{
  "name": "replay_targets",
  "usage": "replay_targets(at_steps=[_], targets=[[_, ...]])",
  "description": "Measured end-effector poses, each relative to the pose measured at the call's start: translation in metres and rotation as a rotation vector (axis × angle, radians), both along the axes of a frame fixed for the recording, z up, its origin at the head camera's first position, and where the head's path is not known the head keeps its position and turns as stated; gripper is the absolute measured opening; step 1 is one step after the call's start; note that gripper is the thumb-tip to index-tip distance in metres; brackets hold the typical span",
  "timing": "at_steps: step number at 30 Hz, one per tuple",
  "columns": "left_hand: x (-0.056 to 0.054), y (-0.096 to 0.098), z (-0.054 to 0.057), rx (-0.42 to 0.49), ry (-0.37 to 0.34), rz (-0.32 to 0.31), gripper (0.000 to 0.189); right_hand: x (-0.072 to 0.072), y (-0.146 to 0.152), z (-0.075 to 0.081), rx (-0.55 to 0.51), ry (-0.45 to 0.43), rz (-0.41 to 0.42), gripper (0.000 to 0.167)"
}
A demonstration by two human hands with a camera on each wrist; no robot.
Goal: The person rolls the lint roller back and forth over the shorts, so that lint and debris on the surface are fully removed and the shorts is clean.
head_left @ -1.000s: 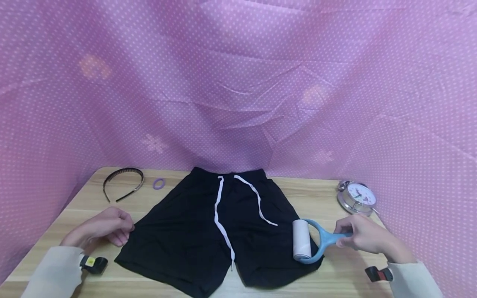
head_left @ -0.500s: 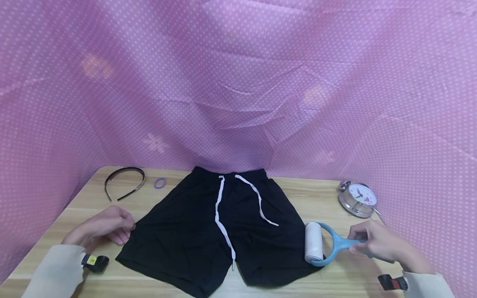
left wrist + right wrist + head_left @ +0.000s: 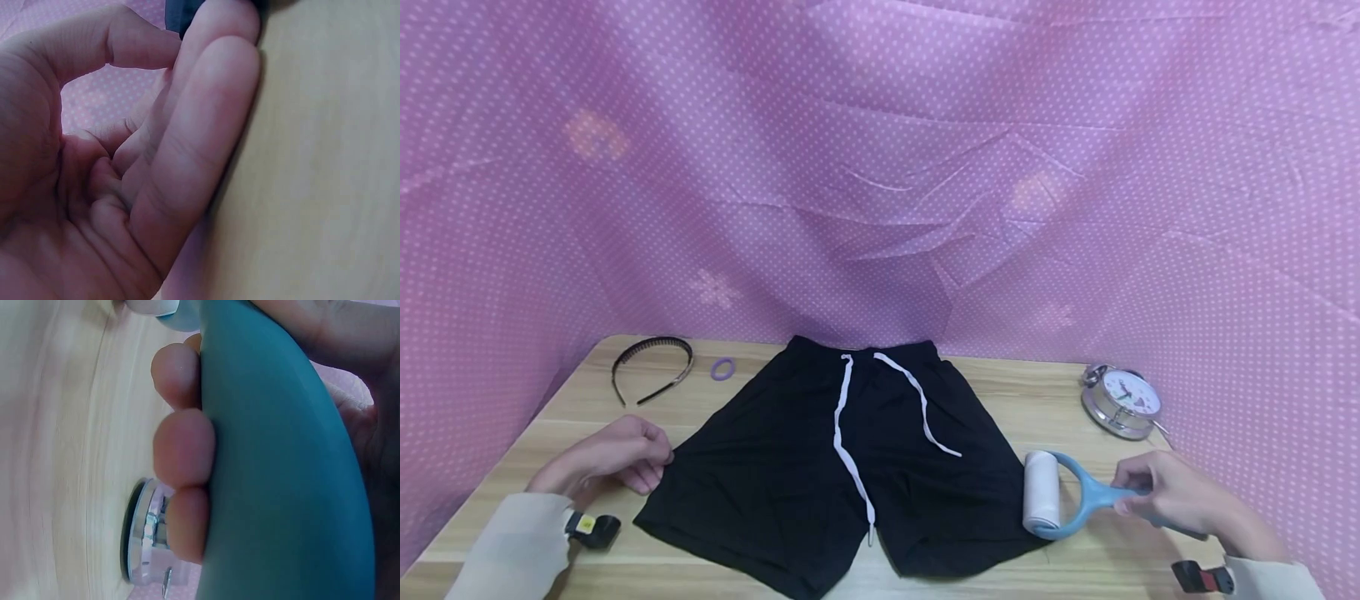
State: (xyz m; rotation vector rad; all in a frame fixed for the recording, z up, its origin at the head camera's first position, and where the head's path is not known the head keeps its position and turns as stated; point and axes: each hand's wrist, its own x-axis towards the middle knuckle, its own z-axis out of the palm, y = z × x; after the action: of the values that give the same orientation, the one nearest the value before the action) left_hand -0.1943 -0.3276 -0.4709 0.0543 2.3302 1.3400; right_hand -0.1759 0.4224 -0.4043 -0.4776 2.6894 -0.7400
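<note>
Black shorts [image 3: 752, 467] with a white drawstring lie spread flat on the wooden table, waistband at the far side. My left hand [image 3: 617, 454] pinches the left edge of the shorts between thumb and fingers; the left wrist view shows a bit of dark cloth [image 3: 181, 15] at the fingertips. In my right hand [image 3: 1172, 492] is the blue handle of a lint roller [image 3: 1097, 496], fingers wrapped round it in the right wrist view. The roller's white cylinder stands at the right leg's outer edge, partly over the cloth.
On the table's far left lie a black headband [image 3: 651, 371] and a purple ring-shaped band [image 3: 722, 369]. A silver alarm clock [image 3: 1122, 402] lies face up at the right, beyond my right hand. Pink dotted cloth [image 3: 880, 167] hangs behind and on both sides.
My right hand has drawn the lint roller to the right and slightly nearer, from on the right leg to its outer edge. My left hand has stayed in place.
</note>
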Motion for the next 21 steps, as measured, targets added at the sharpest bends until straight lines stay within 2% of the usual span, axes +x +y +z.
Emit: replay_targets(at_steps=[21], targets=[[0.0,0.0,-0.002,-0.019,-0.006,0.009,0.018,0.007,0.019,0.0,-0.017,-0.027,-0.015,0.012]])
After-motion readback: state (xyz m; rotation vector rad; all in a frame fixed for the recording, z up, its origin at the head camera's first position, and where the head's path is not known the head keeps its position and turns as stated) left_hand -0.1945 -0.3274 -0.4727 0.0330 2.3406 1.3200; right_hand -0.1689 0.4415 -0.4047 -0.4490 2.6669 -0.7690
